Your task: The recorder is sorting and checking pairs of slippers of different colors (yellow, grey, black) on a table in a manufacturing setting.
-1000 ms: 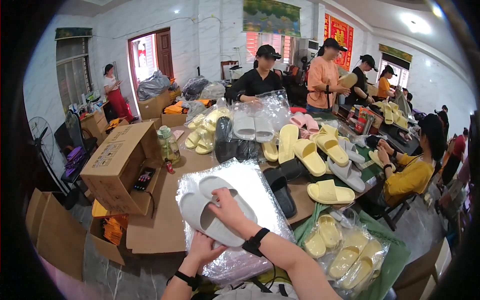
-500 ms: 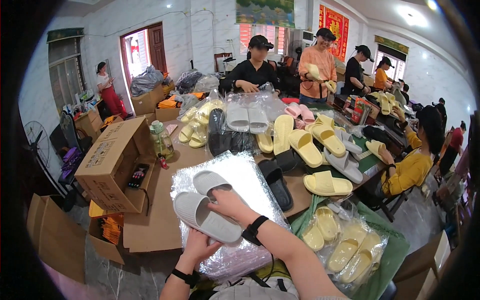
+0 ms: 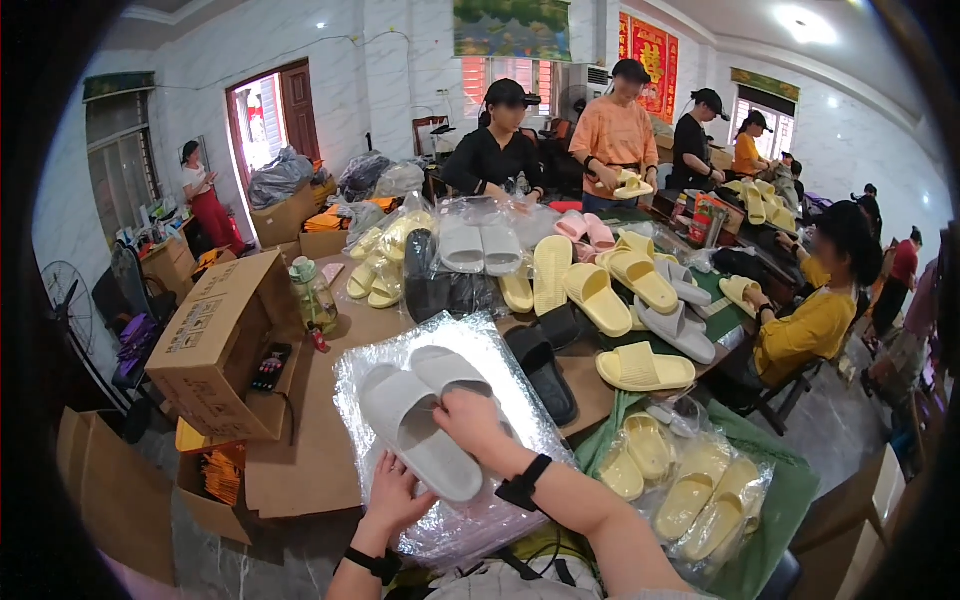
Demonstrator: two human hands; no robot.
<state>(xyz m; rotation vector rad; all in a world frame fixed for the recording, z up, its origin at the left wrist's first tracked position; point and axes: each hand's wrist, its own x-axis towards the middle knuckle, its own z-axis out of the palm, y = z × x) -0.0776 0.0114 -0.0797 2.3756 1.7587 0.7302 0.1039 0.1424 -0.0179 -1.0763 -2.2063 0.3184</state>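
The pair comprises a near grey slide (image 3: 430,450) and a far grey slide (image 3: 450,368), side by side over the stack of shiny plastic bags (image 3: 490,343). The right hand (image 3: 475,425) appears to pinch the near slide's inner edge, fingertips partly hidden. The left hand (image 3: 398,495), fingers partly spread, lies against its outer edge; whether it grips cannot be told. Sound handling calls for both soles evenly supported, straps uncrushed, and no dragging across the slippery film.

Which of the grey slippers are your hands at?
The grey pair over the silvery stack: right hand on top, left hand at its near edge. The other grey ones, a bagged pair and loose slippers to its right, lie farther off.
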